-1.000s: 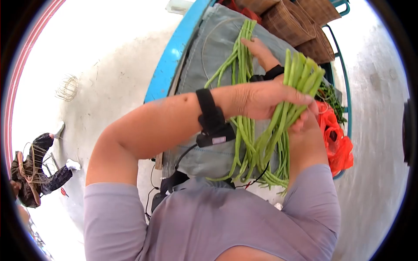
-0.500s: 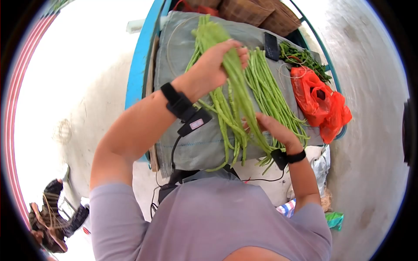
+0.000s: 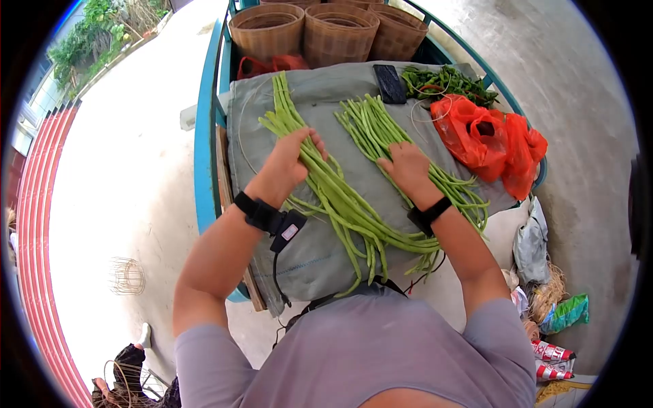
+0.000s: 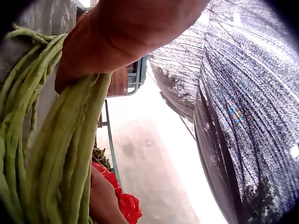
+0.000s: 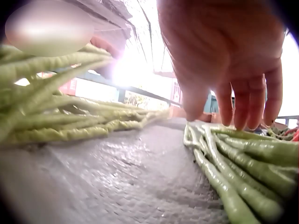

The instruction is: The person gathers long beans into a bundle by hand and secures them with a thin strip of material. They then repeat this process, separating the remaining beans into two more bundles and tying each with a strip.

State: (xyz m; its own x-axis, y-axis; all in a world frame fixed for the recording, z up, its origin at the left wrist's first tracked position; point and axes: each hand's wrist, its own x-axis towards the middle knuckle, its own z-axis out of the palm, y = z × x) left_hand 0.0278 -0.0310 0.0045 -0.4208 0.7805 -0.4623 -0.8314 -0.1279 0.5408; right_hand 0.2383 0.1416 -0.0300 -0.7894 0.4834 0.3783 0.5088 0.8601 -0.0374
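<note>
A moment ago the left hand (image 3: 289, 163) had its bunch of long beans (image 3: 343, 204) lifted clear of the grey sack cloth (image 3: 306, 255), with the right hand (image 3: 406, 166) down at the loose tail ends. Now that bunch lies flat on the cloth, well to the left of the orange plastic bags (image 3: 486, 136), running slantwise from the far side towards the person's body. The right hand has let go of it and crossed to the second bunch of long beans (image 3: 367, 122), which lies between the first bunch and the orange bags. As I read it, the first bunch has been laid down and is only being steadied.

The left forearm reaches out over the cloth with the wrist bent down. Its fingers and thumb are curled round the upper part of the first bunch, and the wrist view shows the pods gathered under the palm.

The right arm comes in from the side nearer the orange bags. That hand is released, palm down, with straight, slightly spread fingers (image 5: 233, 105) resting their tips on the second bunch and gripping nothing.
</note>
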